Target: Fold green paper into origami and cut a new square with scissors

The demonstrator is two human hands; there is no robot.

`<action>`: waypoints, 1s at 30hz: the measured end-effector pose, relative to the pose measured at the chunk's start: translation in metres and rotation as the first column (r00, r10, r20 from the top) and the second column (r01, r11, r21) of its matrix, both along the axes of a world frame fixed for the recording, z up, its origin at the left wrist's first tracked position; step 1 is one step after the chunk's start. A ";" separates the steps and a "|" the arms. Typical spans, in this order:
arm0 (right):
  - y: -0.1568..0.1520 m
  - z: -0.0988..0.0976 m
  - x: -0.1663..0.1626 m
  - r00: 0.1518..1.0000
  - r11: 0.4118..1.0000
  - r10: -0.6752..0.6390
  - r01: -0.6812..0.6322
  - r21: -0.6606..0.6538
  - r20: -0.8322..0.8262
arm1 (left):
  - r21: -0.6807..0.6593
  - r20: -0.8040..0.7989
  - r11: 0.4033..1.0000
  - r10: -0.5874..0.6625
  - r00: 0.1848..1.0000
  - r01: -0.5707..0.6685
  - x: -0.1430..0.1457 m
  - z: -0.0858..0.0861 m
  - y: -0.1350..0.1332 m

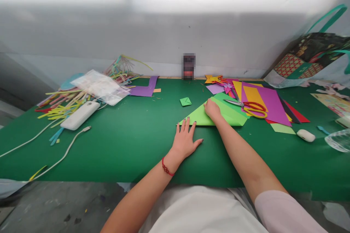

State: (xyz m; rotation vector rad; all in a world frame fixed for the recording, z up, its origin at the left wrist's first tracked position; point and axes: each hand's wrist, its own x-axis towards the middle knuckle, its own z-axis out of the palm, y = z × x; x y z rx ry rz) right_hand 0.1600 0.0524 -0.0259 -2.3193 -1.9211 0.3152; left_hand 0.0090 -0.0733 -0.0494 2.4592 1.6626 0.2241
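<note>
A sheet of light green paper [229,113] lies folded over into a large triangle, its lower edge softly rounded at the right. My left hand [183,142] rests palm down with fingers spread, fingertips touching the paper's lower left edge. At the upper edge my right hand [212,110] is closed, its curled fingers pressed on the paper; their tips are partly hidden. A small folded green paper piece [186,101] lies beyond my left hand. To the right, scissors [250,107] with red and yellow handles lie on coloured sheets, touching nothing of my hands.
On the green table [123,145], paper strips [65,109], a plastic bag [101,85], a white power bank [80,115] and cable lie left. Purple paper [143,89] and folded stars [214,79] are at the back. An earphone case [306,135] and a clear cup [339,141] stand right.
</note>
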 end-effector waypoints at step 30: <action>0.000 0.001 0.000 1.000 1.000 -0.007 0.007 -0.023 -0.007 | -0.076 0.254 0.838 0.541 0.802 -0.541 -0.045 0.014 0.029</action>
